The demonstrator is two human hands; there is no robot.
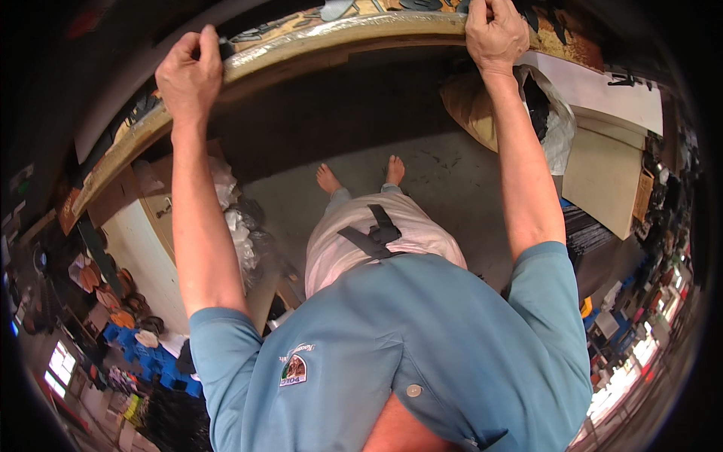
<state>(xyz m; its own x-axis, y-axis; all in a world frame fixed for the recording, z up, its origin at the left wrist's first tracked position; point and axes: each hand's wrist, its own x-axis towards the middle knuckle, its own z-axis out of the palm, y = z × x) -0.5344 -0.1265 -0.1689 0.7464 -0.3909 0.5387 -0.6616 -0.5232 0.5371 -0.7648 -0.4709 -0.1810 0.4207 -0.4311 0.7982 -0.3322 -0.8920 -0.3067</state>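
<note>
My left hand point(191, 75) is raised at the bench's near edge, its fingers curled into a pinch. A small dark shape touches or lies just beside its fingertips; I cannot make out what it is. Further right, my right hand point(497, 38) is also closed over the bench edge, and the top of the picture cuts off its fingertips. Whatever it holds is hidden. Between and beyond the hands, the wooden workbench point(346, 39) carries dark flat pieces point(419, 4) and a grey flat piece point(337, 9). On my lap, over a pale cloth, lie black strap-like pieces point(380, 230).
Clear plastic wrapping point(239, 230) bunches by a pale cabinet panel point(139, 245) on the left. At the right hang an open sack point(553, 113) and a pale board point(602, 177). Blue crates point(147, 350) stand lower left. Dark scraps lie on the floor point(444, 177).
</note>
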